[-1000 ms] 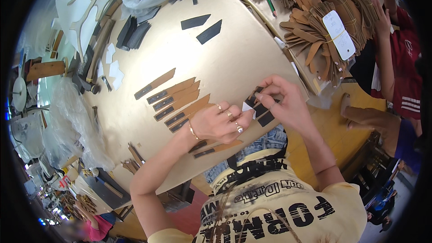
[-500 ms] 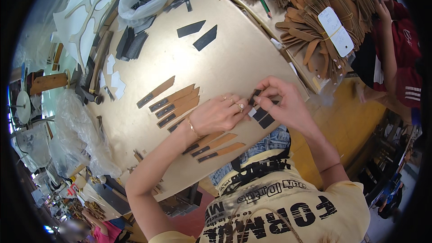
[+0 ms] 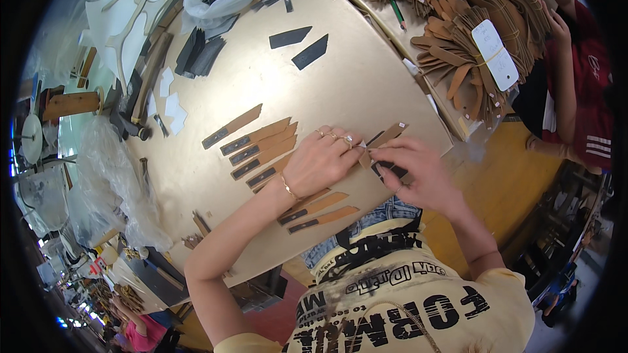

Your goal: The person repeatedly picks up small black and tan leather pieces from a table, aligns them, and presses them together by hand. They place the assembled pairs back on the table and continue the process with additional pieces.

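On the tan worktable [image 3: 366, 85], left hand [image 3: 320, 163] and right hand [image 3: 415, 173] pinch one brown strip [image 3: 386, 137].

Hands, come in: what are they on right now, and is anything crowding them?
Left hand and right hand both pinching one tan strip with a dark patch. Finished strips fanned just beside the left hand. Another person's arm across the table, apart.
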Tool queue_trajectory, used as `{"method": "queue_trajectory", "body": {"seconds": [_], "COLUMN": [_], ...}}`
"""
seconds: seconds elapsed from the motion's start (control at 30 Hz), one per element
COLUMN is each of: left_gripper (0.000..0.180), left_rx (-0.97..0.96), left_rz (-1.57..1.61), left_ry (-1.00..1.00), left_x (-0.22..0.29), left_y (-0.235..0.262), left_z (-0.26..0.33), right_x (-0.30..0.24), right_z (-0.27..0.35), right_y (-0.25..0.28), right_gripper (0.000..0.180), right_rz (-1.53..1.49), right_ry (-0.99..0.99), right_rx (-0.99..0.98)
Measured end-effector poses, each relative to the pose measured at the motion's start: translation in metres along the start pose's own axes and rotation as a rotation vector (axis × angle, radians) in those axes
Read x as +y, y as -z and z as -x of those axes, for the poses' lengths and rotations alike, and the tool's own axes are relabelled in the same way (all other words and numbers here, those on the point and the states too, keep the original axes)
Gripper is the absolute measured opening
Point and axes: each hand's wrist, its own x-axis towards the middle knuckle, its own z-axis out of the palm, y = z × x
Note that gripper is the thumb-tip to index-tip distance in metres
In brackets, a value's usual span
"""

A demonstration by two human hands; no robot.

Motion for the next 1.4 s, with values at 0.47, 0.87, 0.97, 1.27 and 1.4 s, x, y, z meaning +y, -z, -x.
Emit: {"method": "queue_trajectory", "body": {"seconds": [0.47, 0.87, 0.97, 1.27, 1.4], "left_gripper": [0.021, 0.065, 0.062, 0.013, 0.017], "left_rx": [0.079, -0.147, -0.102, 0.191, 0.376], "left_rz": [0.124, -0.219, -0.170, -0.242, 0.118], "left_ry": [0.056, 0.007, 0.142, 0.525, 0.570], "left_x": [-0.004, 0.031, 0.044, 0.053, 0.053], "left_y": [-0.006, 0.012, -0.003, -0.020, -0.010], "left_z": [-0.001, 0.006, -0.002, -0.008, -0.010], "right_x": [-0.006, -0.014, -0.006, -0.007, -0.020], "right_z": [0.009, 0.000, -0.011, -0.031, -0.035], "right_y": [-0.017, -0.008, 0.007, 0.015, 0.023], "right_gripper": [0.047, 0.026, 0.031, 0.026, 0.026], "right_rz": [0.552, 0.612, 0.529, 0.499, 0.490], "right_ry": [0.316, 0.375, 0.188, -0.081, 0.105], "right_rx": [0.064, -0.031, 0.090, -0.053, -0.080]}}
